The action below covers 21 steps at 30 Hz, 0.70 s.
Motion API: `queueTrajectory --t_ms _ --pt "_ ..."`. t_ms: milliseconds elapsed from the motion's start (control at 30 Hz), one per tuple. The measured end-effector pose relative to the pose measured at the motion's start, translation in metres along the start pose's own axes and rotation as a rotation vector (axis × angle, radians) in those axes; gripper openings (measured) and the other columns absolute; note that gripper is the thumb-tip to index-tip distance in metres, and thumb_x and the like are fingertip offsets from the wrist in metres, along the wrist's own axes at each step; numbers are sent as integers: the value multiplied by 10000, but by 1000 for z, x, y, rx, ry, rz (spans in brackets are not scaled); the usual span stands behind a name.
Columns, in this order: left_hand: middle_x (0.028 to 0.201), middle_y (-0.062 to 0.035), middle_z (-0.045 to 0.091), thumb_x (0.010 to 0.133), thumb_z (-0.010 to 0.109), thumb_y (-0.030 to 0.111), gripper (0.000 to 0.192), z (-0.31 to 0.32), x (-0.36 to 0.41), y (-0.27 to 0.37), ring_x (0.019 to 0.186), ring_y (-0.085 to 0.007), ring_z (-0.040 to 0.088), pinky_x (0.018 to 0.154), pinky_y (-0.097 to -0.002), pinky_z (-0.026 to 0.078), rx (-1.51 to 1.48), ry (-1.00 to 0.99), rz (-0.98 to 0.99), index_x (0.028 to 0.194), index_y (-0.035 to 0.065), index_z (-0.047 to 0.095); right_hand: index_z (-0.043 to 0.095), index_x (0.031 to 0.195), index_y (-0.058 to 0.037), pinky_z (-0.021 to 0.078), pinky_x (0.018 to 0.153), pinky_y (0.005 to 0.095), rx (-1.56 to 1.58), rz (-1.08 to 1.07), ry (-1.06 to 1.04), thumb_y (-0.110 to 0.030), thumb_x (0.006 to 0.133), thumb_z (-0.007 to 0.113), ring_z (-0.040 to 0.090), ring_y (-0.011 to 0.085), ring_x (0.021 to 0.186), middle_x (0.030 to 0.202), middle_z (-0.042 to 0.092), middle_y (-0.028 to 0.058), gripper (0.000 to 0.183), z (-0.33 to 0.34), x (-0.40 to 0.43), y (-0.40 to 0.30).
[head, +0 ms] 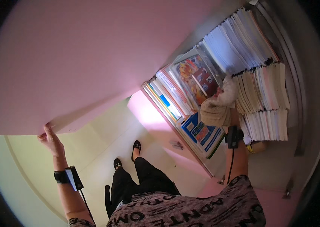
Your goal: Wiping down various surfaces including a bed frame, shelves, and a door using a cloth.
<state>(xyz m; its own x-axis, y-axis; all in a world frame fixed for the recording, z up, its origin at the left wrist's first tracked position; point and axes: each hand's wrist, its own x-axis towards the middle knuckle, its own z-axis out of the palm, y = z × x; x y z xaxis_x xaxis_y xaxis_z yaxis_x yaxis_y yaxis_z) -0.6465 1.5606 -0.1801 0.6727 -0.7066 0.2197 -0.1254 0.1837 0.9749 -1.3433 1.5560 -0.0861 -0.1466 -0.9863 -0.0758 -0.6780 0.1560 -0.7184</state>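
My left hand (51, 139) grips the lower edge of a large pink cabinet door (92, 62), which stands open at the left. Inside the cabinet, my right hand (234, 115) is mostly covered by a bunched beige cloth (216, 112), which it holds. The cloth is beside a clear plastic case (184, 69) containing a dark red booklet (205, 81) and a colourful printed picture. Below the cloth a blue-covered book (202, 132) lies tilted on the shelf (219, 164). Most of my right fingers are hidden.
Thick stacks of papers or books (228, 42) fill the cabinet's right side, with another stack (264, 88) beside them. Upright books (162, 99) stand near the front. A second pink door (160, 122) with a metal hinge (176, 145) hangs open above the pale floor (100, 133).
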Motion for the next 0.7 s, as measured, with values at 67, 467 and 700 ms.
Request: queueTrajectory --t_ms 67,467,700 --pt "796 -10 602 868 583 323 293 -2 1 -2 768 -89 532 718 -258 415 8 4 -2 850 30 586 268 1363 -95 340 1012 319 30 23 -18 -370 927 422 402 235 1204 1305 392 101 538 2 -3 2" --pt "864 -34 566 879 562 351 306 -9 0 -16 855 -125 533 834 -317 428 -54 48 20 916 49 531 265 1364 -98 344 1009 325 306 135 -191 -381 924 421 404 238 1203 1306 392 100 547 54 12 6" --pt "868 -27 558 884 550 365 307 -17 1 -21 870 -118 522 826 -302 423 11 57 8 909 60 522 264 1365 -99 347 1007 329 628 406 -396 -388 922 420 405 239 1202 1307 391 100 551 88 -37 1"
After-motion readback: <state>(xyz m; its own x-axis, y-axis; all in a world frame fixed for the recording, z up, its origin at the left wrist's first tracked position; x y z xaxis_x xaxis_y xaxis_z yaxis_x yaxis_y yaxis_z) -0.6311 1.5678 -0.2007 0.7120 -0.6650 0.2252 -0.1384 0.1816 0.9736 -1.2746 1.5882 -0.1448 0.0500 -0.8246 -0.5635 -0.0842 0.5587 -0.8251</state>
